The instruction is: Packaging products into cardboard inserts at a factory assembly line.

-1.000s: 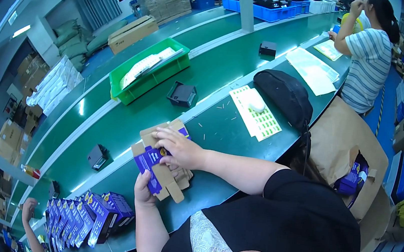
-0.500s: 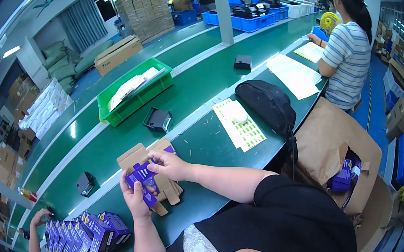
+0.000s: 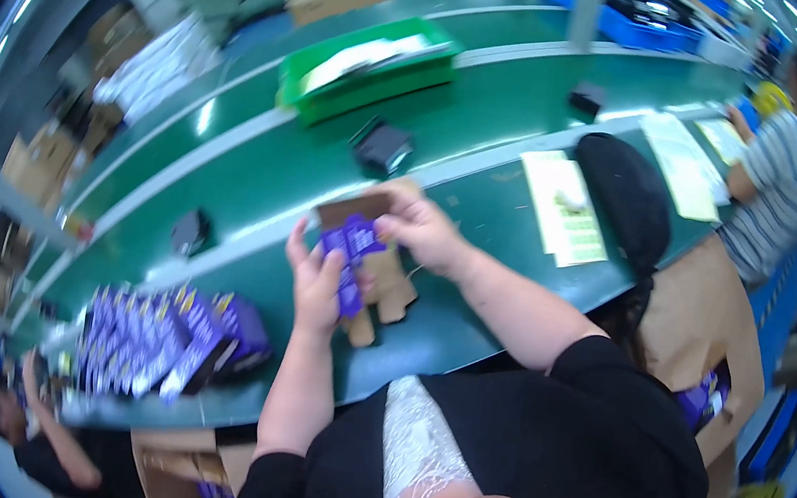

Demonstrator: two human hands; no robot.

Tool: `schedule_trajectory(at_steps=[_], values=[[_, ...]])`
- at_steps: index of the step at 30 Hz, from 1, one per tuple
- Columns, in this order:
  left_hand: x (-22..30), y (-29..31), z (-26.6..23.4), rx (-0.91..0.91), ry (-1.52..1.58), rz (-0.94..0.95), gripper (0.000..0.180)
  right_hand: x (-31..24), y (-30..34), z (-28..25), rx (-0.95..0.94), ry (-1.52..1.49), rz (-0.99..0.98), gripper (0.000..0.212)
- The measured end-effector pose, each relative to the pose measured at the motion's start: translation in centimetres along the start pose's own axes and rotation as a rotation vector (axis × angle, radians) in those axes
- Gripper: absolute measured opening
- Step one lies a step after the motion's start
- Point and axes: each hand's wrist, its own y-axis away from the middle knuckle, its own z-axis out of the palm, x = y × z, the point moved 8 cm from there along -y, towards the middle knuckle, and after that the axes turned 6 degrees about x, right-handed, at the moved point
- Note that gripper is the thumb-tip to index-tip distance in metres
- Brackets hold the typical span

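Observation:
In front of me is an unfolded purple carton (image 3: 355, 249) with flaps, slightly blurred. My left hand (image 3: 316, 289) grips its left side, thumb across the printed face. The fingers of my right hand (image 3: 421, 230) are closed on its upper right edge. Under and behind the purple carton lie flat brown cardboard blanks (image 3: 391, 293), partly covered by it and by my hands. To the left of my hands, a row of upright purple boxes (image 3: 144, 332) leans together along the bench edge.
A green bin (image 3: 367, 96) holding white sheets stands on the conveyor beyond. Black box-shaped units (image 3: 381, 147) sit along the belt. To the right lie a sticker sheet (image 3: 563, 205), a black pouch (image 3: 629, 198) and papers. One person works at far right, another at lower left.
My view has swung left, shifting the bench rightward in the picture and bringing the person at lower left into sight. The purple carton stays between both hands, over the brown blanks.

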Motion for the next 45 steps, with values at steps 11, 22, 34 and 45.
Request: schedule_trajectory(at_steps=[11, 22, 34, 45], values=[[0.0, 0.1, -0.2, -0.090, 0.044, -0.013, 0.044, -1.2, 0.5, 0.7, 0.075, 0.758, -0.113, 0.018], [-0.6, 0.3, -0.3, -0.159, 0.010, -0.111, 0.023, -0.1, 0.5, 0.2, 0.070, 0.216, 0.121, 0.012], [0.0, 0.3, -0.2, -0.048, 0.162, -0.073, 0.011, -1.9, 0.8, 1.6, 0.071, 0.264, 0.024, 0.018], [-1.1, 0.5, -0.1, -0.090, 0.029, -0.122, 0.013, 0.4, 1.0, 0.3, 0.224, -0.060, 0.382, 0.019]])
